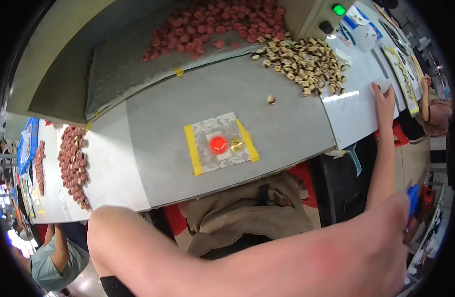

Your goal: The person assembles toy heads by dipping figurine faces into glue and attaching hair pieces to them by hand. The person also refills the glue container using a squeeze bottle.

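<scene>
My right hand [384, 99] rests at the table's right edge, with thumb and fingers closed about a small white piece [384, 84] whose kind I cannot make out. Across the bottom of the view, very close, runs my left arm, bent at the elbow; my left hand [386, 222] is at its right end, blurred, its fingers hidden. Farther in, a flat plate [205, 164] is fixed to the grey table by yellow tape strips. On it are a bright red glowing round spot [218, 145] and a small yellowish round piece [237, 144]. Neither hand touches the plate.
Red discs [202, 29] are heaped at the back. Cream-and-dark pieces [306, 62] lie beside them, one apart [271, 99]. A brownish-red row [73, 163] lies left. A green lamp [339, 10] glows on a grey housing [316, 22]. A co-worker [59, 257] sits lower left.
</scene>
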`<state>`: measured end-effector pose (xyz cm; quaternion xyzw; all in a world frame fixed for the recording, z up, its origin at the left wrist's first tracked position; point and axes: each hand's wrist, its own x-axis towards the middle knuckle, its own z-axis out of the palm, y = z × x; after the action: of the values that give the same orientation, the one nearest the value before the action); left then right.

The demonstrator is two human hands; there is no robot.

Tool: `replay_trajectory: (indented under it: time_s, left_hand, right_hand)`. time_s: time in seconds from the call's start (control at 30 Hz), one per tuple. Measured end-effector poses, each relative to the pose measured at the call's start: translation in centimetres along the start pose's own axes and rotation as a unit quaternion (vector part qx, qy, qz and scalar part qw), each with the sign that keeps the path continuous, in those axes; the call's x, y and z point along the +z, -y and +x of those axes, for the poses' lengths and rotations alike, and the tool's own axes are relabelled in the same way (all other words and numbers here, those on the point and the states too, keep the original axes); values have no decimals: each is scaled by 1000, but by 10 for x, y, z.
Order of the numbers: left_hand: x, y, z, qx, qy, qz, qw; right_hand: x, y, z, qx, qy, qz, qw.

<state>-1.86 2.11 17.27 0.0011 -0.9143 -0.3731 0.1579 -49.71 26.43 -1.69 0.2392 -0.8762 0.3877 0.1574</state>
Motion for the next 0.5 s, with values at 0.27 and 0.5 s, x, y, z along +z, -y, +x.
replay_trajectory:
  time_s: [0.27,0.5]
  left_hand:
    - [-8,18,5,-26,22,176,984]
    - [-5,157,4,-249,-221,95,938]
  right_hand:
    - [-8,115,-54,-34,-20,143,989]
    - [53,248,-109,-341,273,165,884]
